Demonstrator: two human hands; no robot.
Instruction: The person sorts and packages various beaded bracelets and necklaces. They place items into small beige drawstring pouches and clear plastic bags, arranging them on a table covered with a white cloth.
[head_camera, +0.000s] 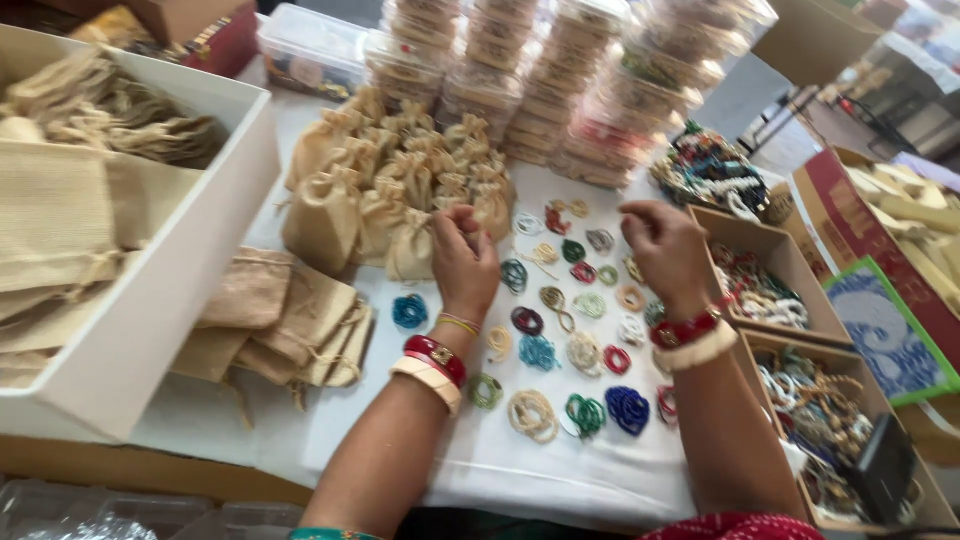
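L hand (462, 258) pinched on filled burlap pouch (412, 250); R hand (665, 250) loosely curled, empty, over bead bracelets (572, 330).

Head camera looks steeply down, close above table (560, 470)

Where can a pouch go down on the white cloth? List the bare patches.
Bare cloth lies between the flat pouches and the left hand. A thin strip runs along the near edge below the bead rings. It is crowded between the hands, under the right hand, and by the filled pouches.
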